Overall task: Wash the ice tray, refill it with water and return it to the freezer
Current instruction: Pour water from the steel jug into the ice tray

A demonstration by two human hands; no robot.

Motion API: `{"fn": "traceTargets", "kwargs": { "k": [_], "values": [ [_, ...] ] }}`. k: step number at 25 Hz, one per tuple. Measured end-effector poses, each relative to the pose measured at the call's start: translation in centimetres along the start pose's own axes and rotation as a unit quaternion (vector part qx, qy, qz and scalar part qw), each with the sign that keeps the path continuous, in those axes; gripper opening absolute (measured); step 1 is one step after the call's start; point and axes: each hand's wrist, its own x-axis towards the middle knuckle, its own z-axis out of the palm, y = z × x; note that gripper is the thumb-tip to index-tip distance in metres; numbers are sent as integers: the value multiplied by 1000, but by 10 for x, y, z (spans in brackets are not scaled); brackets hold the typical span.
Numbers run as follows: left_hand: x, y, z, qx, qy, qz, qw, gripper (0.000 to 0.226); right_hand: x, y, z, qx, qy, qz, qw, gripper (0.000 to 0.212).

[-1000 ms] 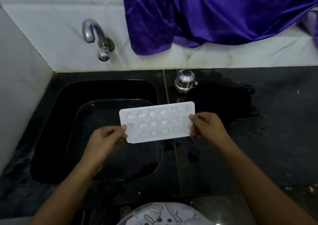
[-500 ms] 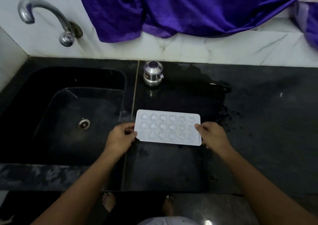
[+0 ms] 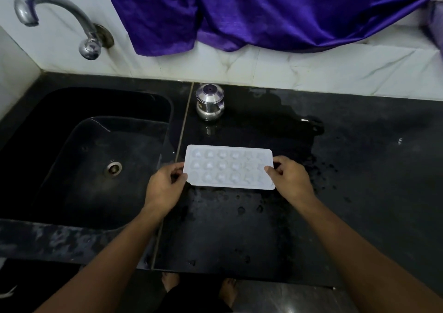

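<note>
Left hand (image 3: 165,188): pinched the left short edge of the ice tray (image 3: 229,167), thumb on top, fingers curled beneath.
Right hand (image 3: 291,181): gripped the right short edge the same way.
Ice tray: white, level, cavities up, over the black desk (image 3: 359,169), just right of the sink (image 3: 134,140); whether it touched the desk could not be told.
Desk: wet around the tray, with open surface to the right and front.
Steel pot (image 3: 210,102): behind the tray, apart from it.
Sink: dark basin at the left, below a curved tap (image 3: 55,13).

Wet black counter (image 3: 359,193), small steel pot (image 3: 210,102) near the wall
</note>
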Motion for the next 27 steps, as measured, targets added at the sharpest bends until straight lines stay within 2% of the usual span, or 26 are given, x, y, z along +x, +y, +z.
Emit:
{"fn": "traceTargets", "kwargs": {
  "k": [3,5,6,8,10,11,13,15,20,22,24,27],
  "values": [
    [-6,-3,2,28,26,32,999,39,12,-7,-10,-76,-36,35,996,35],
    [-9,-4,5,78,54,74,993,53,28,-20,-15,-138,-3,18,990,38],
    [-10,-3,7,92,56,100,989,62,38,-31,-15,-129,14,-9,991,37],
    [-12,-1,13,79,33,134,987,81,61,-60,-8,21,-4,-50,999,32],
    [-14,-3,18,78,8,138,987,99,82,-92,5,205,-60,-35,976,27],
    [-15,-5,20,97,5,149,984,106,92,-105,12,250,-68,-30,965,28],
    [-16,-12,22,143,-4,174,974,116,111,-121,26,287,-68,-25,955,33],
    [-13,-18,21,175,-20,172,969,121,124,-130,38,295,-73,-15,952,29],
    [-8,-20,21,173,-25,169,970,118,143,-134,59,285,-62,-36,956,37],
    [-8,-19,20,167,-24,171,971,117,147,-135,60,299,-68,-47,951,29],
    [-6,-18,19,163,-24,173,971,117,149,-139,59,366,-112,-19,924,22],
    [-6,-19,17,159,-31,180,970,113,146,-138,58,463,-144,32,874,27]
  ]
}}
